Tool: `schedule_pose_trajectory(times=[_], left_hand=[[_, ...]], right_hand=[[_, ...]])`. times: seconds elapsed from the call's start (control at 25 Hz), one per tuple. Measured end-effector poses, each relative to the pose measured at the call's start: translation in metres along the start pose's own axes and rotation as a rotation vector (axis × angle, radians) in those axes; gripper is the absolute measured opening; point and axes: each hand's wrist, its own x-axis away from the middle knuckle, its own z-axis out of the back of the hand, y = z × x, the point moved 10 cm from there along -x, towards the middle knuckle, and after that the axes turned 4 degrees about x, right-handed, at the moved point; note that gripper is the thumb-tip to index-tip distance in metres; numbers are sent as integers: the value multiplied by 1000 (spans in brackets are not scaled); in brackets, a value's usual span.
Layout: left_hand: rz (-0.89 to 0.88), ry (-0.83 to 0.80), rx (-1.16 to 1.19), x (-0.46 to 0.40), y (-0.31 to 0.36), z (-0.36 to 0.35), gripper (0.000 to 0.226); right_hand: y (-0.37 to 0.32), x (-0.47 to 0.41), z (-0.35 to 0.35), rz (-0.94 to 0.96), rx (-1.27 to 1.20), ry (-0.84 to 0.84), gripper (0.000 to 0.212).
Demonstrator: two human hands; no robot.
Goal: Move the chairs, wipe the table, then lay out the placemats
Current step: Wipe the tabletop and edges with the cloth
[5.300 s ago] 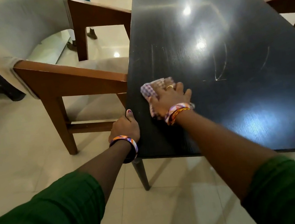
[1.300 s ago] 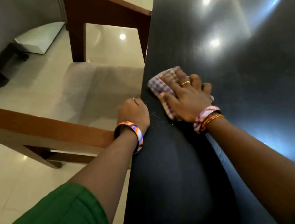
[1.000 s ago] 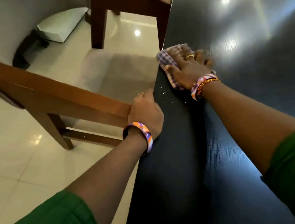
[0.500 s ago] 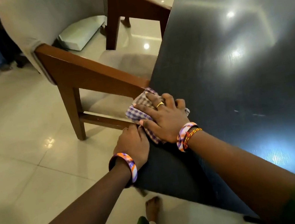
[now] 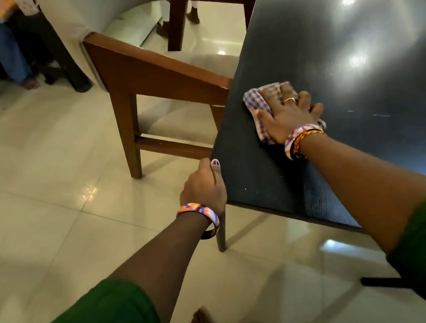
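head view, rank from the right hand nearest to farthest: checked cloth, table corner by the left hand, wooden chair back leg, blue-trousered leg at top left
1. checked cloth, under the right hand on the table.
2. table corner, nearer the camera, gripped by the left hand.
3. chair back leg, left on the floor.
4. blue-trousered leg, far top left.

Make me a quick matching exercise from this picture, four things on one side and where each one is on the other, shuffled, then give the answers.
Things:
1. checked cloth
2. left hand
3. wooden chair
4. gold ring

Places:
A. on the floor beside the table's left edge
B. on a finger of the right hand
C. gripping the table's near corner
D. pressed on the tabletop under the right hand

Pairs: 1-D, 2-C, 3-A, 4-B
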Motion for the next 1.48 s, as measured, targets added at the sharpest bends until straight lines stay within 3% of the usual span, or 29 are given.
schedule_pose_trajectory(times=[0.2,0.32,0.4,0.52,0.64,0.76,0.92,1.04,1.16,1.32,1.4,1.48], left_hand=[[-73,-40,23,-1,6,1,41],[-47,-218,339,9,-11,-3,41],[17,-248,475,24,-35,1,35],[-35,-113,238,47,-55,19,32],[-277,-57,-219,58,-23,22,59],[-521,-117,-511,72,13,1,71],[-571,-167,-690,73,22,-8,75],[-569,-186,-780,72,26,-10,78],[-515,-222,-883,70,38,-13,79],[-628,-119,-871,74,78,-4,53],[-549,-63,-764,67,75,4,49],[-440,11,-640,62,65,7,44]], right_hand=[[-48,4,-3,121,54,40,54],[-88,40,-9,261,69,37,52],[-107,74,-16,315,93,36,52],[-115,127,-24,397,120,84,60],[-74,160,-30,366,200,115,70],[23,181,-29,114,182,159,74],[140,226,-33,-224,89,128,76],[152,235,-30,-375,89,111,73],[78,213,-33,-232,107,131,71],[-30,181,-32,87,80,134,67],[-19,178,-29,159,119,147,64],[35,190,-28,154,122,251,62]])
